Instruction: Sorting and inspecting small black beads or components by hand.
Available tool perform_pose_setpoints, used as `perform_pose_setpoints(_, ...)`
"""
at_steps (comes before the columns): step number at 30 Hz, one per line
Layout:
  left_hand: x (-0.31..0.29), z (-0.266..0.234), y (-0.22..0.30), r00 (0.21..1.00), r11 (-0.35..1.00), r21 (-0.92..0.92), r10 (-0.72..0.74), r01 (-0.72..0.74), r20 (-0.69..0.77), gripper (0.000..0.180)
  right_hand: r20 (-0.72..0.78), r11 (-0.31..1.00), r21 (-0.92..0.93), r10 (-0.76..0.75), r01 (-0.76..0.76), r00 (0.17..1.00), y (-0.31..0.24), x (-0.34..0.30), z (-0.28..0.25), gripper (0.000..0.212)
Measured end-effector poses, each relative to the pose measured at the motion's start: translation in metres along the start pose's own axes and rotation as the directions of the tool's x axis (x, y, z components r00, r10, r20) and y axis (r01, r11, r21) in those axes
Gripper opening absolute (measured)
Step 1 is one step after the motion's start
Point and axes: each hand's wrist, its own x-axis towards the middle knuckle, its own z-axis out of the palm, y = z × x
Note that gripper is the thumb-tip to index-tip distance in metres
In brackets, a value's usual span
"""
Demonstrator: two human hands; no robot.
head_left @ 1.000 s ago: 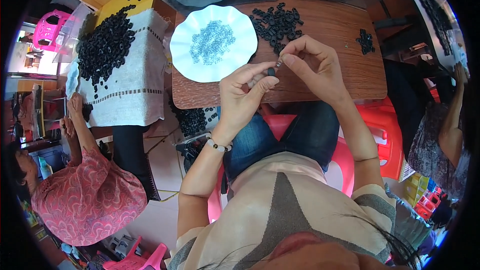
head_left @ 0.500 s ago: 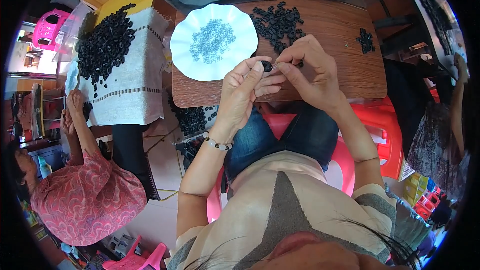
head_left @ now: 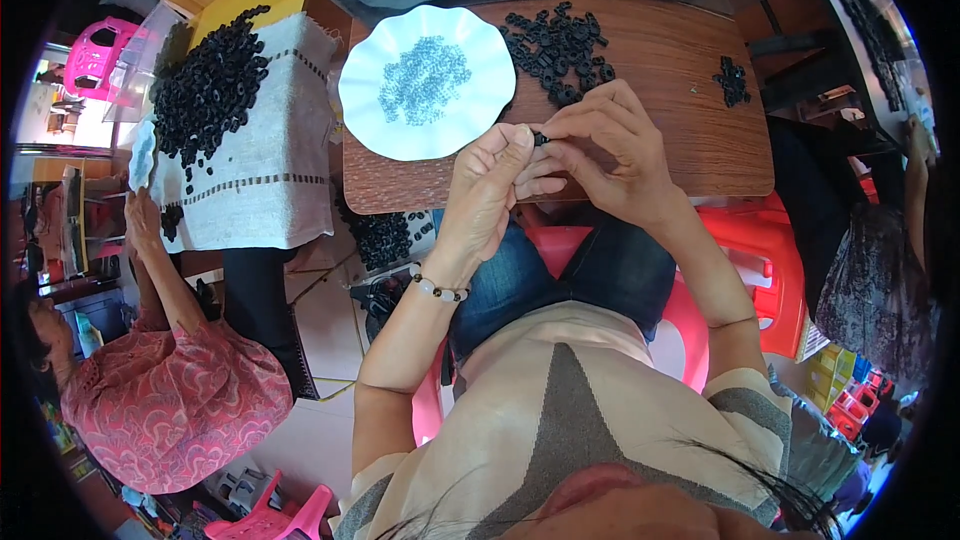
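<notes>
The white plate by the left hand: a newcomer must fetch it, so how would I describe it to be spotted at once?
Find the brown wood-grain table. On its left side, just beyond the left hand, sits a round white plate with a wavy rim. Unlike the black parts strewn to its right, it is white and holds many tiny clear-looking pieces.

The bare left hand (head_left: 487, 175) pinches thumb against forefinger, its other fingers reaching loosely rightward. The bare right hand (head_left: 612, 152) arches opposite, thumb and forefinger closing in at the left fingertips. Both bare forearms (head_left: 712, 258) slant inward, elbows bent and spread apart.
</notes>
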Motion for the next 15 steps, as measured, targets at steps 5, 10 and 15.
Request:
perform_pose_setpoints(5,-0.001,0.002,0.001,0.999,0.974,0.223,0.049,-0.052,0.021,0.027,0.040,0.996,0.078,0.051,-0.054,0.998,-0.003,-0.005,-0.009,0.026)
perform_pose_setpoints(10,-0.004,0.002,0.014,0.983,0.958,0.277,-0.114,0.071,0.145,0.030,0.149,0.983,0.150,0.082,-0.105,0.985,0.000,-0.017,-0.030,0.025)
perform_pose_setpoints(15,-0.003,0.003,0.006,0.955,0.933,0.322,-0.231,0.163,0.185,0.035,0.186,0.979,0.177,0.070,-0.103,0.980,0.000,-0.027,-0.033,0.026)
